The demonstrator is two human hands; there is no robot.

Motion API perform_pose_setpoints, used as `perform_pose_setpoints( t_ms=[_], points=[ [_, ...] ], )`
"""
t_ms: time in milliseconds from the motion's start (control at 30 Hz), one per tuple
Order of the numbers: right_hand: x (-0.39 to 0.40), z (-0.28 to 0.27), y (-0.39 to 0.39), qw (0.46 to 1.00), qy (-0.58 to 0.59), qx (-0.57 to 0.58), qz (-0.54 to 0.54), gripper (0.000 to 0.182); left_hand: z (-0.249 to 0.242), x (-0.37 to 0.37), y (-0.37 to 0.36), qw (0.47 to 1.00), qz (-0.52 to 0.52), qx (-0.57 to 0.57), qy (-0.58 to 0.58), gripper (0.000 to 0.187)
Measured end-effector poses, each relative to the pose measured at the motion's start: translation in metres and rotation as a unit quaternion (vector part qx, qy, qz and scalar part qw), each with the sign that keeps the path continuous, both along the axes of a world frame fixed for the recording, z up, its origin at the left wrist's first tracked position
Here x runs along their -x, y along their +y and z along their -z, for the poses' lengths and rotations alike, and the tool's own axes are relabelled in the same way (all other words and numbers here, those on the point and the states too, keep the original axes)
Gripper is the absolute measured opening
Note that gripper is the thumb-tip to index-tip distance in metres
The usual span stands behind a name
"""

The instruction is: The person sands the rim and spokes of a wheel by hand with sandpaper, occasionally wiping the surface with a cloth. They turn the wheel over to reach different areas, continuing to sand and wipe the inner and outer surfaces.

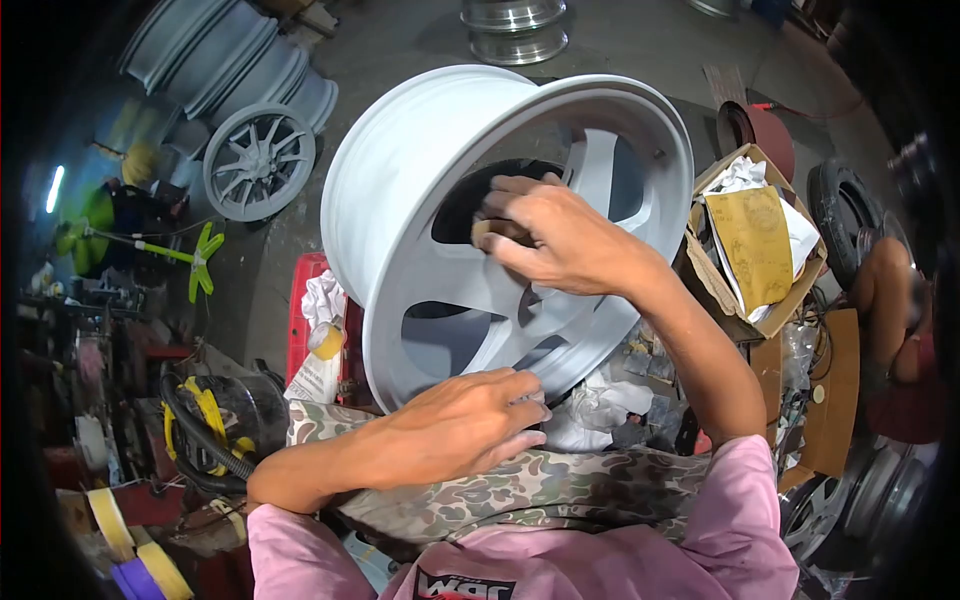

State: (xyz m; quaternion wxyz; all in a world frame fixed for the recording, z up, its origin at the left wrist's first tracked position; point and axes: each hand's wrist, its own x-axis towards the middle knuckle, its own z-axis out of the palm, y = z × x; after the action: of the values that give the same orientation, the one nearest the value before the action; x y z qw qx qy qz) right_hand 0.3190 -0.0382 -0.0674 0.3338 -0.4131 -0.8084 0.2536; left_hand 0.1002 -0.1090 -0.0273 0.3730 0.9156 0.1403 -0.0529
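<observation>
A large pale grey wheel rim (430,150) stands tilted in front of me, its spoked face turned toward me. My right hand (550,232) reaches over a spoke, fingers curled round a small tan piece (487,232) that looks like sandpaper. Near the lower edge of the rim is my left hand (480,418), its fingers bent and slightly apart, with nothing visible in them. Camouflage cloth (560,490) covers my lap below the rim.
At the right, a cardboard box (700,258) holds paper and a brown sheet (750,245). Grey rims (258,160) stand at upper left. A red case (305,290) and a black hose (200,435) lie left. Another person's bent limb (885,285) shows far right.
</observation>
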Motion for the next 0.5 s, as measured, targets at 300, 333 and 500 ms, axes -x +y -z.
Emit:
perform_pose_setpoints(
  t_ms=[300, 333, 500],
  points=[
    [0.003, -0.011, 0.005, 0.999, -0.033, -0.016, -0.017, 0.027, 0.001, 0.001, -0.006, 0.996, -0.002, -0.027, -0.079, 0.019],
    [-0.007, -0.012, 0.003, 0.991, -0.117, -0.061, -0.014, 0.024, 0.001, 0.003, -0.006, 0.996, -0.005, -0.032, -0.087, 0.018],
    [-0.026, -0.022, -0.001, 0.859, -0.48, -0.175, -0.022, 0.017, 0.002, 0.008, -0.013, 0.995, 0.01, -0.051, -0.088, 0.025]
  ],
)
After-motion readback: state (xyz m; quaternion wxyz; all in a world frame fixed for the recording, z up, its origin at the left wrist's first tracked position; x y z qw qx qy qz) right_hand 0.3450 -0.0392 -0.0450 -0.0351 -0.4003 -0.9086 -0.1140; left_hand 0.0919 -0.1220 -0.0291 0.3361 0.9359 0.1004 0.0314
